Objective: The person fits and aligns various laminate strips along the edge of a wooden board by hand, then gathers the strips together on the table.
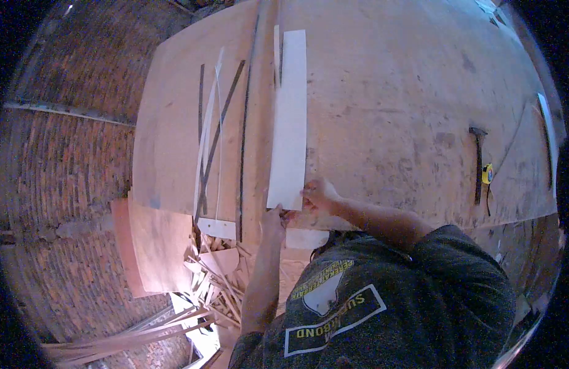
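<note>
A brick wall (pixel 56 163) stands at far left. Thin strips (pixel 223 123) lie on the tabletop (pixel 383 92). The left hand (pixel 274 222) touches the near end of a white board (pixel 288 126); I cannot tell whether its grip is closed. The board lies lengthwise on the tabletop, the right hand (pixel 319 193) pinching its right edge near that end. Further right lie a hammer (pixel 479 166) and a tape measure (pixel 487 174).

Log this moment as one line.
left hand: at near end of white strip | right hand: at its right edge | table: hammer, tape measure at right
</note>
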`<state>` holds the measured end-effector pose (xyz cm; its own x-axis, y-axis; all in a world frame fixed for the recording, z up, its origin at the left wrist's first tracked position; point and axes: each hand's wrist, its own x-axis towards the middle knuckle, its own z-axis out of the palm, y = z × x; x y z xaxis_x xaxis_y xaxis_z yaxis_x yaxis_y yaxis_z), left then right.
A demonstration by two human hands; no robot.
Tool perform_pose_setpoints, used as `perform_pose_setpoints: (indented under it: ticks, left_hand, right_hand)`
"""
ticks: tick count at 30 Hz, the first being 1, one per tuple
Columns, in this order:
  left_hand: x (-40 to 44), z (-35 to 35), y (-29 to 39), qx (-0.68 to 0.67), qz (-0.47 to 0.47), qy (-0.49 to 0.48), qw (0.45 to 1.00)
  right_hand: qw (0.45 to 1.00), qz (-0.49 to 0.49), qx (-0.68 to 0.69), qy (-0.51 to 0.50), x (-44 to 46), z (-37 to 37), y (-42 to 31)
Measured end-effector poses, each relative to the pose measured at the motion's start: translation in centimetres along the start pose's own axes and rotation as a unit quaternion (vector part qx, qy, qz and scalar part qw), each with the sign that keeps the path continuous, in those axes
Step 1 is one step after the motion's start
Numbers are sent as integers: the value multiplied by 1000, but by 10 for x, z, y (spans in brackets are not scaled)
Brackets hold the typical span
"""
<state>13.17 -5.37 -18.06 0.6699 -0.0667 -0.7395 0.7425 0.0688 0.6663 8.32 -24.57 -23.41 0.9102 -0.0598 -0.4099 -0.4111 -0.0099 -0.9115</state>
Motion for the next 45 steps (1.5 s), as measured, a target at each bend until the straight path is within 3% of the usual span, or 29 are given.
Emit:
perform_pose_setpoints:
  ticks: [2,4,9,12,14,16,18,22,25,28,31,34,40,45]
  left_hand:
    - [3,8,3,-23,-12,-3,1000]
    - [9,15,7,-27,-7,-5,1000]
    - [28,34,16,-34,25,2,999]
    - [31,53,27,-21,38,22,999]
    - [53,48,27,-8,11,1,1000]
    - [54,56,32,-8,13,-21,1000]
    - [52,61,34,-21,44,-42,998]
    - [69,70,39,9,16,-4,1000]
    - [74,75,39,3,37,-24,999]
    - [65,81,48,47,28,-48,997]
    - [43,73,51,143,37,-46,988]
    - [13,55,33,136,40,-42,989]
    - [-67,25,4,175,54,-33,983]
    - [-94,-13,-38,182,33,-11,983]
  right_hand:
    - [999,19,36,-20,-15,5,-8]
    - [990,105,94,16,-40,4,-56]
    - [991,38,36,123,-24,9,-47]
    - [970,-63,-85,220,-17,5,-52]
    - [961,-74,-118,238,-12,4,-48]
    - [974,-14,-86,209,-13,-4,-65]
    - [973,-11,-70,218,-6,-7,-66]
    - [968,-58,-48,241,1,-14,-66]
    - [975,-30,-37,216,-2,-25,-84]
    - [900,-228,-152,339,21,-26,-67]
    - [945,-76,-179,262,46,-33,-57]
    - [924,-110,-178,321,73,-35,-47]
    - [959,-18,-119,258,74,-71,-102]
    - [921,-75,-137,357,123,-76,-71]
